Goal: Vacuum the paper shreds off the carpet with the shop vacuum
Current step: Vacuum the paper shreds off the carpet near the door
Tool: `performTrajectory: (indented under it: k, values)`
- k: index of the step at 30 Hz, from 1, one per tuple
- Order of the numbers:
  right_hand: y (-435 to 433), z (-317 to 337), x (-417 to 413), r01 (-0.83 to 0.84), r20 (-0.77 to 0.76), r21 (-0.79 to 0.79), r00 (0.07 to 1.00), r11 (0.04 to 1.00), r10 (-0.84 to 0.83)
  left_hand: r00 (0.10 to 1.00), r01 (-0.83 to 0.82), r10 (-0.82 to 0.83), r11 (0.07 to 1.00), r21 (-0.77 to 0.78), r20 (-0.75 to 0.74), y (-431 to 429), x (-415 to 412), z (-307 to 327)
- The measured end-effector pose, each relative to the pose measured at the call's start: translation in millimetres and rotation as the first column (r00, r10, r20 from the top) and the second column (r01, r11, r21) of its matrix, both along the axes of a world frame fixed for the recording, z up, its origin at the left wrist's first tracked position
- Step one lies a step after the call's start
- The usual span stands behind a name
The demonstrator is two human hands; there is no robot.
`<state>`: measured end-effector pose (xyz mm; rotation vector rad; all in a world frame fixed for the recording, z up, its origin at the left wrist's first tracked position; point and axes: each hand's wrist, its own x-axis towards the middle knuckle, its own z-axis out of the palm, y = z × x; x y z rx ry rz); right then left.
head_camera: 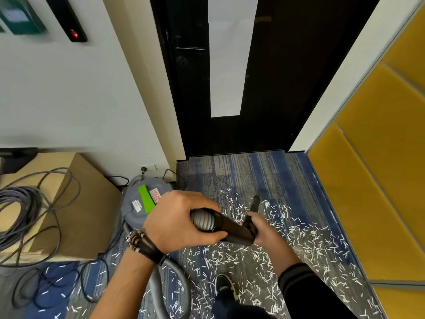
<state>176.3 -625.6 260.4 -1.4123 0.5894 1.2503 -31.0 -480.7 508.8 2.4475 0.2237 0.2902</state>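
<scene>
The left hand point(177, 223) wraps the grey hose point(202, 221) at its black cuff; the right hand point(264, 229) closes on a black nozzle point(254, 204) beside it. Shreds point(310, 240) cover the carpet point(264, 173) below. The trailing hose could likely snag the shoe point(224, 284) or tug the vacuum point(142, 203).

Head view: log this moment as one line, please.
left hand: grips hose at cuff | right hand: holds black nozzle | paper shreds: scattered on carpet | vacuum: by wall
</scene>
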Motion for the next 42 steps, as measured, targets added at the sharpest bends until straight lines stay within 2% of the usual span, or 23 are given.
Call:
performTrajectory:
  k: [3, 8, 11, 17, 20, 25, 30, 33, 37, 42]
  values:
    - [16, -1, -15, -0.082, -0.022, -0.037, 0.996, 0.996, 0.081, 1.0, -0.005, 0.006, 1.0, 0.027, -0.019, 0, -10, -1]
    - [62, 5, -54, -0.225, -0.076, 0.003, 0.972, 0.974, 0.224, 0.999, -0.037, 0.042, 0.991, 0.127, -0.034, 12, -42, 10]
    - [79, 13, -73, -0.292, -0.085, 0.032, 0.952, 0.956, 0.294, 0.998, -0.045, 0.049, 0.99, 0.132, -0.026, 21, -57, 15]
    - [55, 19, -72, -0.228, -0.039, 0.022, 0.973, 0.973, 0.228, 1.0, -0.022, 0.022, 1.0, 0.01, -0.001, 23, -54, 10]
    - [33, 19, -63, -0.215, -0.017, -0.05, 0.977, 0.975, 0.214, 1.0, -0.002, 0.002, 1.0, -0.021, -0.008, 16, -49, 3]
    - [27, 18, -67, -0.245, -0.019, -0.094, 0.97, 0.965, 0.244, 0.999, -0.018, 0.019, 1.0, 0.004, -0.04, 8, -61, -1]
    - [50, 6, -97, -0.314, -0.048, -0.052, 0.949, 0.948, 0.312, 0.998, -0.047, 0.049, 0.998, 0.052, -0.039, 16, -90, 12]
    - [56, 7, -109, -0.305, -0.055, -0.011, 0.951, 0.952, 0.304, 0.997, -0.072, 0.072, 0.997, 0.016, -0.039, 24, -101, 18]
    - [39, 6, -111, -0.295, -0.056, -0.055, 0.955, 0.954, 0.292, 0.996, -0.081, 0.079, 0.996, -0.049, -0.032, 24, -109, 14]
    - [33, 7, -101, -0.317, 0.028, -0.076, 0.947, 0.945, 0.32, 0.995, -0.091, 0.091, 0.996, 0.006, 0.029, 9, -116, 15]
